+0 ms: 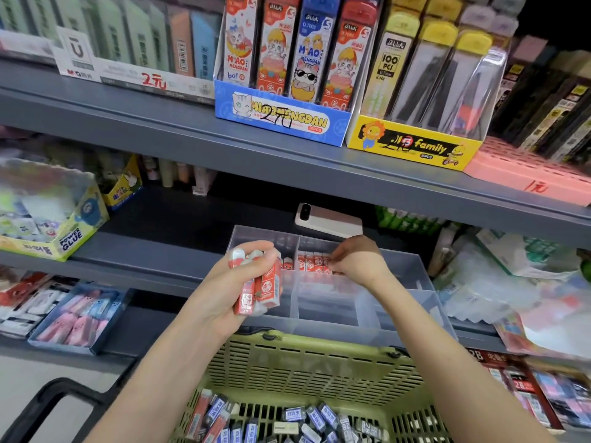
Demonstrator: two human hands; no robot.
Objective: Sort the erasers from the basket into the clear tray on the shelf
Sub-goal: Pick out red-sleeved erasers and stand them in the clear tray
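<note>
- Left hand (233,282) curls round a handful (267,287) of red erasers, thumb and fingers wrapped about them. It holds them up in front of the tray's left side.
- Right of that hand and a little beyond it, the right hand (358,260) reaches into the tray (409,270). Its fingertips (332,262) bend down at the right end of a row (311,262) of red erasers.
- I cannot tell whether those fingertips pinch an eraser or only press it into line.
- The row stands upright in a rear compartment, just left of the right hand. Another red piece or two shows in the next compartment, just beyond the handful.
- The compartments under the right wrist and nearer me look bare, as far as I can judge through the cloudy plastic.
- Below both forearms sits the basket (303,366), its far rim just under the tray's front edge. A pile (287,420) of erasers in red, blue and dark wrappers covers what I can see of its floor.
- I judge the job to be at an early stage: one short red row is placed and the handful is waiting.
- What is left, as I read it, is to seat the handful, then work through the pile and give the other colours their own compartments.
</note>
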